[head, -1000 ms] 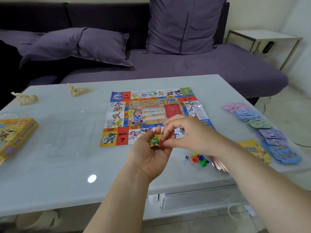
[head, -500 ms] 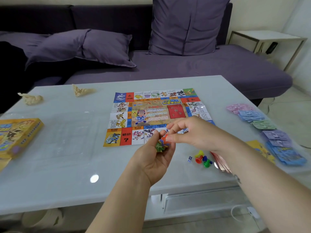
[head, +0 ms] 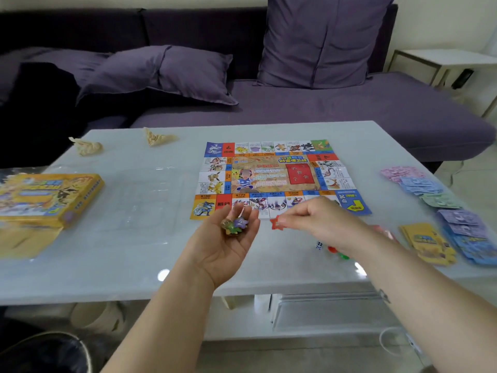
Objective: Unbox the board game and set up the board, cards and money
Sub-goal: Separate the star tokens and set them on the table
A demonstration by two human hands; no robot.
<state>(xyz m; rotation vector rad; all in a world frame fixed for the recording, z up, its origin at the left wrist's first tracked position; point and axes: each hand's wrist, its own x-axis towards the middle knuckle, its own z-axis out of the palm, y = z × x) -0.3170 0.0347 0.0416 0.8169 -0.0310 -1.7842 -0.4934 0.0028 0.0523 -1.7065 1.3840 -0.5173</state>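
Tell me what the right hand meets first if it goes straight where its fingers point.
Probably the left hand, cupping star tokens; the right hand, pinching a red star, points there. Depth unclear.

Non-game items in front of me:

1. Coffee table (head: 107, 265), pale glossy top, with a lower shelf (head: 322, 313) beneath its near edge.
2. Crumpled beige paper wad (head: 87, 147), at my table's far-left corner.
3. Second paper wad (head: 157, 136), on the far edge, just right of the first and apart from it.
4. Purple sofa (head: 322, 109), running along behind the far edge.
5. Flat cushion (head: 166, 71), lying on the sofa seat, left of centre.
6. Upright cushion (head: 320, 41), leaning on the sofa back.
7. Dark bundle (head: 40, 103), at the sofa's left end; I cannot tell what it is.
8. White side table (head: 443, 56), beyond the sofa's right end.
9. Bin (head: 45, 354), on the floor below the near-left corner.
10. White cable (head: 395, 343), looped on the floor below the near-right corner.
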